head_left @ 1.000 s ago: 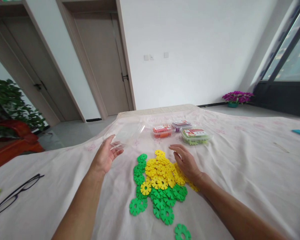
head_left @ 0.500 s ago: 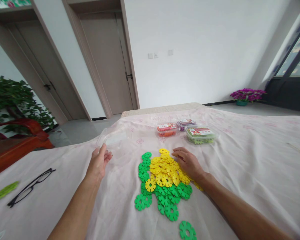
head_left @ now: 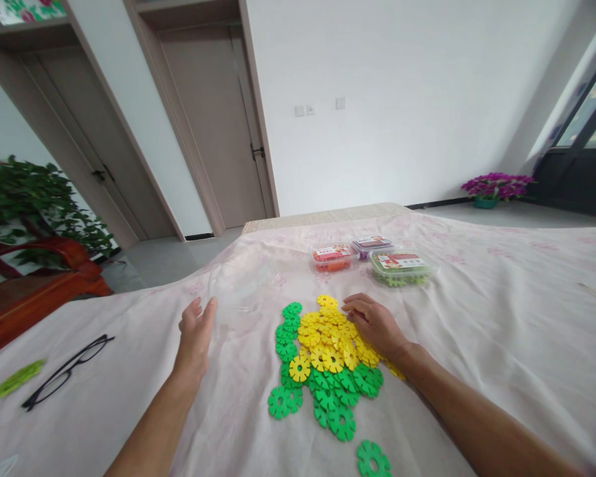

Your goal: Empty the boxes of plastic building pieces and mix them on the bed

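A clear plastic container (head_left: pixel 243 286) sits on the cloth, hard to see against it. My left hand (head_left: pixel 195 334) is beside its near left edge, thumb and fingers apart; whether the thumb touches the rim I cannot tell. Yellow flower-shaped plastic discs (head_left: pixel 328 338) form a heap in front of me. My right hand (head_left: pixel 375 323) rests along the heap's right side, fingers stretched out and slightly bent, holding nothing visible. Green discs (head_left: pixel 335 394) of the same kind spread in front of the yellow ones and along their left. One green disc (head_left: pixel 373 458) lies apart, nearest me.
Lidded tubs of orange (head_left: pixel 334 258), purple (head_left: pixel 372 246) and light-green pieces (head_left: pixel 398 268) stand behind the heap. Black-framed glasses (head_left: pixel 67 372) and a light-green piece (head_left: pixel 20 377) lie at left. A pink-patterned cloth (head_left: pixel 501 344) covers the surface. A red wooden chair (head_left: pixel 54 281) stands beyond.
The clear container has shifted right, and my left hand has turned, its thumb now at the container's side with fingers apart. My right hand and the discs stay put.
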The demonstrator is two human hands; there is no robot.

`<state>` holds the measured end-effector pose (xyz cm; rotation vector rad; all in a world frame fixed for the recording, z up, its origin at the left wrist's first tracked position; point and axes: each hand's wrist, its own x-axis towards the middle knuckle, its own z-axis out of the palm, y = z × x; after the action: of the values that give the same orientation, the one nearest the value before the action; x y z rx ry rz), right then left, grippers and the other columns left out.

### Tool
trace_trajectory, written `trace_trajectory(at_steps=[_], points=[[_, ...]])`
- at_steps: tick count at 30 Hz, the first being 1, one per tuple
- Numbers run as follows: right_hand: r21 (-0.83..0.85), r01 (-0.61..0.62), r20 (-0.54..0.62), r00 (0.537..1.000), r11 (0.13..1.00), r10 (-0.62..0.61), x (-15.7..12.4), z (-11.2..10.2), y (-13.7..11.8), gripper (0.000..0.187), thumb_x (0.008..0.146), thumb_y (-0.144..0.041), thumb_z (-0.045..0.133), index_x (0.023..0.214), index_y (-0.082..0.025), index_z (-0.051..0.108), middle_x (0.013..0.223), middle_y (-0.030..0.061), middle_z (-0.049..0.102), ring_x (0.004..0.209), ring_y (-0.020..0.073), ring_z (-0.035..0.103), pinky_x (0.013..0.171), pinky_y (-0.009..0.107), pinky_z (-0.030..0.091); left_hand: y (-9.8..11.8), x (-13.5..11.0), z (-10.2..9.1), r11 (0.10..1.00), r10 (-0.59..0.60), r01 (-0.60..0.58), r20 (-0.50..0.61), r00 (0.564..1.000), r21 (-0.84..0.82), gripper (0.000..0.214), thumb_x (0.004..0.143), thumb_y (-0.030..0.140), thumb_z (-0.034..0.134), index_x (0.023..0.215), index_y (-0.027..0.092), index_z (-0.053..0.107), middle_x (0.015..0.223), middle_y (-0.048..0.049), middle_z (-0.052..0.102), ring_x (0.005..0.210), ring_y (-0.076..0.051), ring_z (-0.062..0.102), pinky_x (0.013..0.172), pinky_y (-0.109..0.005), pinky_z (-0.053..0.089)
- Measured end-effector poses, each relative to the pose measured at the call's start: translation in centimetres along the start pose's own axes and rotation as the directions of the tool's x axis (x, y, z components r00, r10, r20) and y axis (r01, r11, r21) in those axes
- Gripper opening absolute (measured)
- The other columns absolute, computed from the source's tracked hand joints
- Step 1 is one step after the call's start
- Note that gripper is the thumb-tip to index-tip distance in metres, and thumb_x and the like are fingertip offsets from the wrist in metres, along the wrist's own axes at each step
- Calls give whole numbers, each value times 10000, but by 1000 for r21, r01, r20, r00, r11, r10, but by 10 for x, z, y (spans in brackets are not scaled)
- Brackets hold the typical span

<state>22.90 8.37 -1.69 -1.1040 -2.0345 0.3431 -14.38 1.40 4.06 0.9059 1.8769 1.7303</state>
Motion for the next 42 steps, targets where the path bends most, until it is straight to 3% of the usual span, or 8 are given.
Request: trace_trajectory(at_steps=[3, 7, 14, 23, 26, 30, 36, 42], points=[[3, 5, -7, 1000, 1000, -5, 0, 1, 1, 280, 806, -109, 501, 934, -232, 717, 1067, 56, 674, 962, 196, 651, 885, 351, 510, 2, -11, 4, 937, 297, -277, -69, 952, 211, 702, 811, 522, 623, 1386, 209, 369, 1383, -147, 379, 1292, -279, 400, 1114, -464, 300], [10, 8, -22, 1000, 1000, -8, 0, 0, 1, 281, 800, -109, 507, 928, -236, 722, 1057, 55, 679, 956, 197, 652, 879, 352, 515, 17, -45, 19, 707, 645, -664, 163, 747, 244, 502, 891, 393, 537, 1356, 239, 424, 1380, -111, 440, 1328, -269, 374, 1149, -444, 265], [-56, -8, -25, 1000, 998, 6, 0, -2, -2, 285, 811, -97, 499, 931, -230, 720, 1051, 65, 681, 965, 194, 644, 887, 355, 513, 37, -89, 77, 544, 563, -833, 694, 449, 97, 348, 940, 329, 441, 1253, 261, 578, 1318, -73, 557, 1336, -255, 390, 1147, -437, 274], [-137, -94, -161, 984, 986, 71, 5, -15, 25, 274, 834, -140, 483, 966, -214, 711, 1010, 70, 708, 974, 210, 641, 940, 418, 496, -1, -87, 128, 504, 183, -781, 838, 515, 370, 537, 901, 543, 436, 1372, 294, 511, 1467, -108, 462, 1410, -342, 299, 1147, -570, 153], [-102, -174, -148, 976, 979, 158, 5, -12, 30, 272, 879, -237, 480, 1040, -225, 699, 1019, 63, 719, 981, 224, 652, 934, 433, 505, -6, -98, 131, 517, 159, -789, 869, 469, 332, 578, 876, 514, 484, 1411, 297, 469, 1514, -107, 406, 1434, -353, 254, 1150, -598, 108], [-25, -86, -3, 996, 996, 86, 2, -2, 9, 367, 934, -354, 467, 1229, -211, 632, 1221, 101, 667, 1140, 255, 602, 1031, 475, 443, 4, -111, 130, 585, 193, -793, 921, 340, 170, 628, 870, 541, 495, 1435, 271, 443, 1526, -107, 385, 1437, -331, 262, 1171, -565, 131], [446, -194, 224, 969, 874, 101, -3, -1, -52, 440, 1005, -449, 341, 1368, -275, 520, 1408, 64, 546, 1283, 210, 516, 1089, 429, 412, 15, -103, 99, 643, 186, -761, 947, 264, 85, 855, 770, 688, 574, 1482, 260, 370, 1583, -135, 256, 1457, -378, 190, 1163, -603, 146], [354, -200, -35, 973, 914, 227, 9, -2, -27, 354, 950, -411, 460, 1212, -239, 623, 1227, 83, 653, 1115, 220, 611, 982, 413, 489, -6, -124, 68, 564, 34, -817, 985, 172, 123, 1167, 543, 756, 723, 1518, 376, 206, 1620, -140, 14, 1453, -481, -3, 1077, -752, -20]])
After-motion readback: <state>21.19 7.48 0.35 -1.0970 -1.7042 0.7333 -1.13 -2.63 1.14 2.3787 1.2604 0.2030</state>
